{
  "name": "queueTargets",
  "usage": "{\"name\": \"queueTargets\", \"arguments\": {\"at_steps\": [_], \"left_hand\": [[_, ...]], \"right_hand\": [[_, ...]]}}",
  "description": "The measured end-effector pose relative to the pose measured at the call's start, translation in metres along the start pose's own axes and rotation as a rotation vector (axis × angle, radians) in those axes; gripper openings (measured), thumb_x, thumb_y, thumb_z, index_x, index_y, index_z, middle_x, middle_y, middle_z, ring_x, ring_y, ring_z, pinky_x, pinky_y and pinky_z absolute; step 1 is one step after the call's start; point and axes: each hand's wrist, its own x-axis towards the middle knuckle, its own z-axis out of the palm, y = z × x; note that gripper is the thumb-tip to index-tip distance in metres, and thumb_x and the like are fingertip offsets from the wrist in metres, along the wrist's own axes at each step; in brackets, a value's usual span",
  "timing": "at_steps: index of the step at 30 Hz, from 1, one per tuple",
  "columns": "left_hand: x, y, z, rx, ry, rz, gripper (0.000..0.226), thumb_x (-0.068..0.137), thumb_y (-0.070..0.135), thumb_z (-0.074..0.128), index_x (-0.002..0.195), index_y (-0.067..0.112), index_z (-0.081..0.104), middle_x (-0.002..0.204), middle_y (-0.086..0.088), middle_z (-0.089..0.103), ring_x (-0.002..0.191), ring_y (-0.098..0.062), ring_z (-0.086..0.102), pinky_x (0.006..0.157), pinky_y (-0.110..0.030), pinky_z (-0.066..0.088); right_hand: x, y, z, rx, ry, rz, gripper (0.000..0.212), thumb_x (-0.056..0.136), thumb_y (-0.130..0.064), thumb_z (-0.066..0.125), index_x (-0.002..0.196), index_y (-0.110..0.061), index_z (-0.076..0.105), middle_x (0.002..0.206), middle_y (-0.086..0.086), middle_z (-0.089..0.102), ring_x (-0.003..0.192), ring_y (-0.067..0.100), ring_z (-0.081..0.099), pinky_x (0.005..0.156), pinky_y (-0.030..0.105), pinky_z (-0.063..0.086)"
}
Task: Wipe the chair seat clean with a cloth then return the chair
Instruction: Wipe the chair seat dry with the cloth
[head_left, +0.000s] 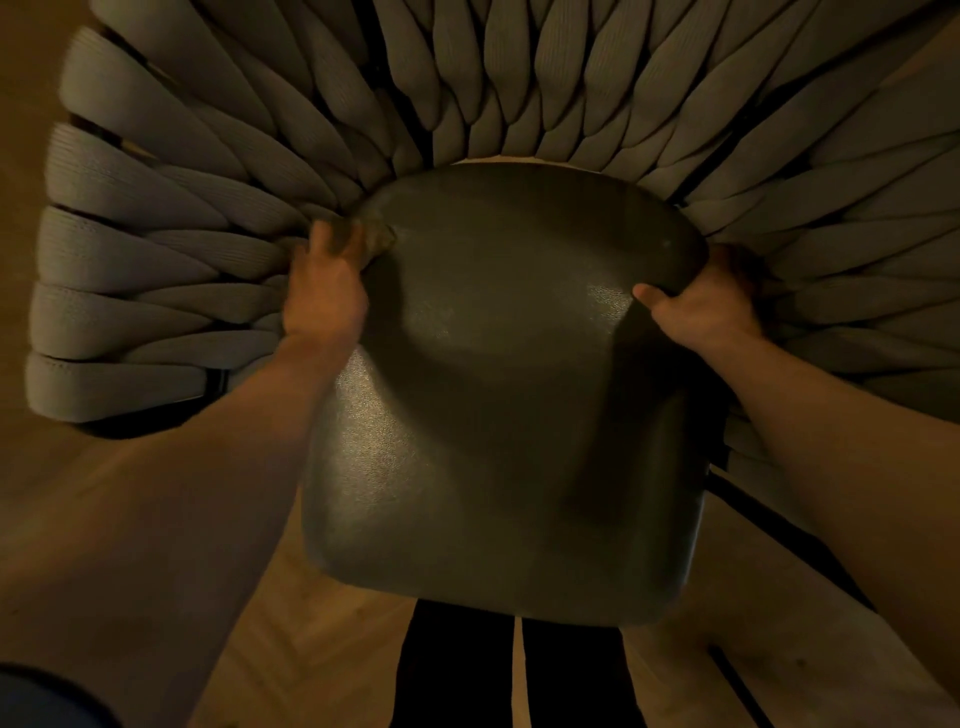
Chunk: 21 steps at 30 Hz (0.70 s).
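The chair seat (498, 395), a dark glossy pad, fills the middle of the head view, ringed from nine o'clock round through twelve to three by the woven backrest (218, 171) of thick grey straps; one chair, one seat, two hands, one cloth. The left hand (324, 283) sits at the seat's ten o'clock corner, its grip curled round a small crumpled cloth (374, 239) and pressed against the seat edge, though blur hides exactly how the fingers lie. The right hand (701, 306) is at two o'clock, its grip pinching the seat's rim, thumb on top and fingers tucked underneath, out of sight.

Risks, as I judge them: the cloth is bunched tight, so it may skim only a narrow strip and leave the broad centre and the six o'clock edge untouched; wiping hard at ten o'clock may jam the cloth into the gap between seat and straps, where it could snag; the right hand's pinch on the rim could lift or shift the pad if it is loose; the glossy surface may let the hand slip towards the straps. The wooden floor (291, 649) lies below at six o'clock, with two dark trouser legs (457, 670) there; dragging the chair back carelessly could scrape the floor or catch the feet.
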Motion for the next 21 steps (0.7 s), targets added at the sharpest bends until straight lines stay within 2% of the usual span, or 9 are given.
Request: {"name": "queueTargets", "arguments": {"at_steps": [2, 5, 10, 13, 15, 18, 21], "left_hand": [[0.002, -0.005, -0.006, -0.064, 0.048, -0.082, 0.060, 0.086, -0.002, 0.045, 0.144, 0.013, 0.040, 0.136, -0.024, 0.036, 0.113, -0.044, 0.044, 0.099, -0.048, 0.041], [-0.001, 0.002, -0.008, -0.101, 0.138, -0.111, 0.061, 0.084, 0.003, 0.045, 0.144, 0.012, 0.039, 0.132, -0.024, 0.039, 0.111, -0.043, 0.044, 0.100, -0.048, 0.039], [-0.003, 0.019, 0.015, -0.135, 0.131, -0.162, 0.055, 0.087, 0.012, 0.042, 0.142, 0.009, 0.042, 0.128, -0.026, 0.042, 0.108, -0.042, 0.046, 0.099, -0.047, 0.038], [-0.002, 0.041, 0.015, -0.182, 0.097, -0.124, 0.053, 0.091, 0.013, 0.042, 0.144, 0.009, 0.042, 0.127, -0.024, 0.044, 0.109, -0.041, 0.046, 0.098, -0.044, 0.037], [-0.003, 0.061, 0.014, -0.209, 0.043, -0.109, 0.055, 0.093, 0.013, 0.043, 0.147, 0.010, 0.037, 0.133, -0.022, 0.041, 0.116, -0.038, 0.043, 0.103, -0.044, 0.035], [-0.006, 0.094, 0.013, -0.249, -0.001, -0.055, 0.058, 0.092, 0.012, 0.043, 0.149, 0.007, 0.033, 0.135, -0.019, 0.039, 0.119, -0.034, 0.041, 0.108, -0.043, 0.030], [-0.009, 0.124, 0.011, -0.250, -0.031, -0.012, 0.059, 0.093, 0.012, 0.044, 0.150, 0.007, 0.030, 0.138, -0.017, 0.037, 0.116, -0.033, 0.041, 0.105, -0.039, 0.031]], "right_hand": [[0.001, 0.000, -0.001, 0.012, -0.014, 0.004, 0.091, 0.086, -0.042, 0.079, 0.154, -0.006, 0.031, 0.157, 0.017, 0.037, 0.147, 0.035, 0.034, 0.117, 0.042, 0.033], [0.002, 0.003, -0.003, 0.086, -0.034, 0.028, 0.085, 0.086, -0.045, 0.078, 0.153, -0.012, 0.038, 0.155, 0.014, 0.043, 0.144, 0.034, 0.039, 0.117, 0.041, 0.035], [0.005, 0.011, -0.006, 0.189, -0.031, 0.081, 0.076, 0.093, -0.066, 0.054, 0.149, -0.016, 0.047, 0.151, 0.011, 0.050, 0.139, 0.036, 0.045, 0.116, 0.047, 0.038], [0.006, 0.010, -0.008, 0.221, -0.048, 0.134, 0.078, 0.098, -0.069, 0.040, 0.156, -0.017, 0.038, 0.159, 0.011, 0.039, 0.146, 0.034, 0.036, 0.120, 0.046, 0.030], [0.007, 0.007, -0.010, 0.253, -0.060, 0.156, 0.078, 0.099, -0.071, 0.032, 0.156, -0.019, 0.037, 0.160, 0.011, 0.037, 0.146, 0.033, 0.035, 0.119, 0.044, 0.029], [0.004, 0.006, -0.015, 0.310, -0.065, 0.189, 0.078, 0.099, -0.072, 0.025, 0.159, -0.023, 0.032, 0.163, 0.008, 0.033, 0.148, 0.031, 0.033, 0.121, 0.044, 0.027], [0.003, 0.005, -0.019, 0.345, -0.066, 0.217, 0.080, 0.100, -0.071, 0.022, 0.162, -0.021, 0.023, 0.167, 0.007, 0.025, 0.152, 0.031, 0.025, 0.125, 0.047, 0.019]]}}
